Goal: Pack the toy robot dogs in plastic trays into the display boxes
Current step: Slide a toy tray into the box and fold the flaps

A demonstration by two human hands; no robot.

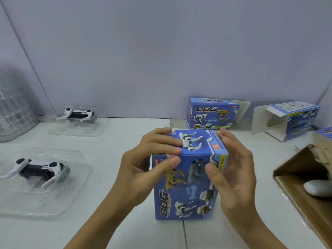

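Note:
A blue display box (188, 187) printed with robot dogs stands on end in the middle of the white table, its top flap down. My left hand (143, 162) grips its upper left corner, fingers across the top face and thumb on the front. My right hand (231, 169) holds the upper right edge, thumb on the front. A white-and-black toy robot dog (38, 168) lies in a clear plastic tray (59, 203) at the left. A second dog (79, 114) in its tray (75, 130) sits further back.
At the back by the wall stands another blue display box (212, 114), and to its right one lies with its flap open (287, 121). A brown cardboard carton (303, 182) lies open at the right edge. A stack of clear trays (14, 108) is at far left.

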